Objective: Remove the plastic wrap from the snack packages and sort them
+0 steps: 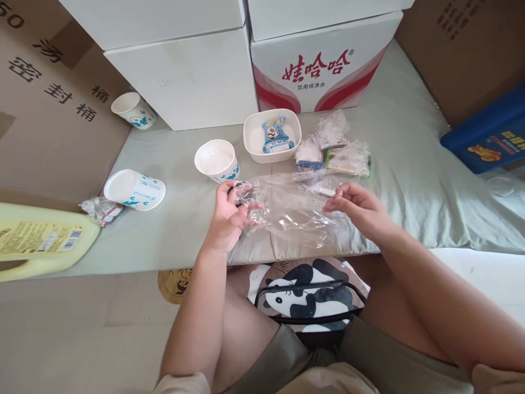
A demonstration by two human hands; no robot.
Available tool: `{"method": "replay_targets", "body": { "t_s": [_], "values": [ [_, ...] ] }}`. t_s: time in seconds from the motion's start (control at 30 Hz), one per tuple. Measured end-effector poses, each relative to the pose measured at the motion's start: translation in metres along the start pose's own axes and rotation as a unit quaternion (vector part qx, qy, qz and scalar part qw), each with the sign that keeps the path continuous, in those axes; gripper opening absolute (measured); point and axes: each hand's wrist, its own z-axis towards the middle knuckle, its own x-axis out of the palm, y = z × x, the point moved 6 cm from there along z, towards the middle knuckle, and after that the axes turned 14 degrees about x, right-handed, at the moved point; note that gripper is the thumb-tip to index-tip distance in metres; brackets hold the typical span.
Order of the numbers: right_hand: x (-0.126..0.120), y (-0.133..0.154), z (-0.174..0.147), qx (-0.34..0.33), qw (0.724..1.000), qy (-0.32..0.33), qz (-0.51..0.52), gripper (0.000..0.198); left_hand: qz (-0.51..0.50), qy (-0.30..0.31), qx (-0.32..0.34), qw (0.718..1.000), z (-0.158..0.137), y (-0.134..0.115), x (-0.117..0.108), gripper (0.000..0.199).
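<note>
A clear plastic bag [293, 205] stretches between my hands over the front of the cloth-covered surface. My left hand [229, 216] has its fingers curled in the bag's left end, and something black shows behind them. At the opposite end, my right hand [361, 208] pinches the film between thumb and fingers. A small white strip lies by the right fingertips; I cannot make out what it is. Just beyond the left hand stands a white paper cup [223, 158] with blue leaf prints. Behind the bag, a white plastic bowl [252, 137] holds blue snack packets [275, 134].
Crumpled clear-wrapped packets [334, 145] lie right of the bowl. Two more paper cups [150, 191] [135, 112] are at the left, near a yellow jug [49, 238]. White boxes [315, 71] line the back, and a blue container [488, 131] stands at the right.
</note>
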Motion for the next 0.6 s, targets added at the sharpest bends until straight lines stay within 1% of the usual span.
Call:
{"method": "replay_targets", "body": {
  "t_s": [0.1,0.17,0.3,0.4,0.47,0.5,0.53,0.6],
  "values": [
    [-0.002,0.000,-0.001,0.007,1.000,-0.023,0.009,0.048,0.062,0.050,-0.058,0.995,-0.004,0.005,0.006,0.083],
    [-0.005,0.002,-0.002,0.000,0.999,-0.050,-0.003,0.047,0.085,0.054,-0.092,0.991,-0.006,0.009,0.006,0.087],
    [-0.014,0.008,-0.007,-0.054,0.991,-0.119,0.020,0.042,0.093,0.000,-0.153,0.984,-0.005,0.021,-0.002,0.093],
    [-0.018,0.011,-0.008,-0.094,0.985,-0.131,0.063,0.037,0.087,-0.029,-0.181,0.979,-0.001,0.028,-0.004,0.085],
    [-0.018,0.011,-0.007,-0.114,0.983,-0.117,0.078,0.032,0.075,-0.026,-0.177,0.981,0.002,0.030,-0.002,0.072],
    [-0.018,0.011,-0.007,-0.123,0.983,-0.111,0.077,0.031,0.068,-0.023,-0.163,0.984,0.003,0.028,0.000,0.067],
    [-0.018,0.012,-0.007,-0.133,0.983,-0.104,0.074,0.029,0.060,-0.022,-0.143,0.988,0.004,0.025,0.001,0.063],
    [-0.018,0.014,-0.009,-0.156,0.980,-0.092,0.079,0.029,0.038,-0.023,-0.082,0.996,0.005,0.014,0.004,0.060]
  ]
}}
